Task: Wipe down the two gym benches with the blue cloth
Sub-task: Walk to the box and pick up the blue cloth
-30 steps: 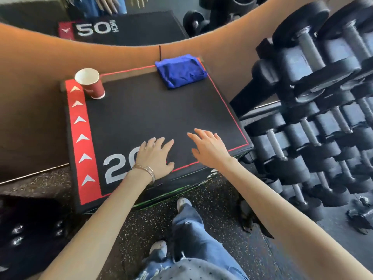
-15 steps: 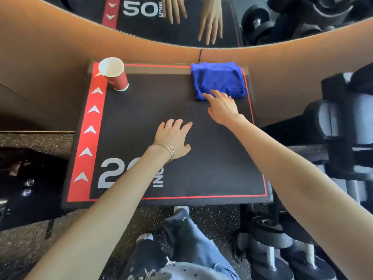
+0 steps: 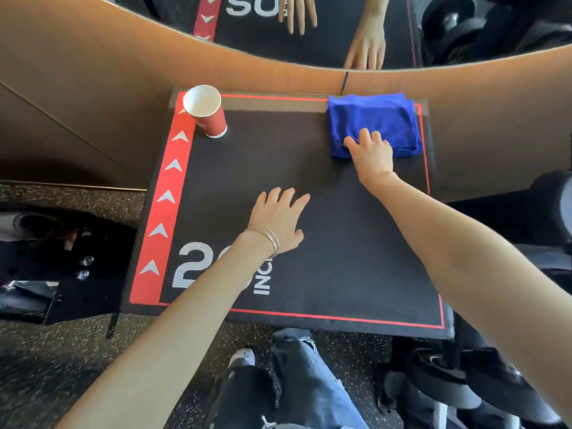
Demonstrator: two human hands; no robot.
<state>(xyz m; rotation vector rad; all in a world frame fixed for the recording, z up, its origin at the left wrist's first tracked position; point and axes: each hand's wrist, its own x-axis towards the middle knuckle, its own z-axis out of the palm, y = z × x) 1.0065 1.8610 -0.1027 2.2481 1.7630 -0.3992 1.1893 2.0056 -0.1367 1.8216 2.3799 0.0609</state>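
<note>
A folded blue cloth (image 3: 380,119) lies at the far right corner of a black padded box (image 3: 340,243) with a red arrow stripe and a "20 INCH" mark. My right hand (image 3: 371,154) rests on the cloth's near edge, fingers laid over the fabric, thumb at its left side; I cannot see whether the cloth is gripped. My left hand (image 3: 280,218) lies flat and spread on the box's middle, holding nothing, with thin bangles at the wrist.
A red paper cup (image 3: 207,113) stands upright at the box's far left corner. A mirror (image 3: 309,26) above a tan wall panel reflects my hands. Dumbbells (image 3: 551,196) sit on a rack at the right. Dark bags (image 3: 46,258) lie at the left. My legs (image 3: 294,382) stand below the box's near edge.
My right hand has reached forward from the box's near part to the blue cloth and now lies on its near edge. My left hand slid a little forward. The view moved closer over the box.
</note>
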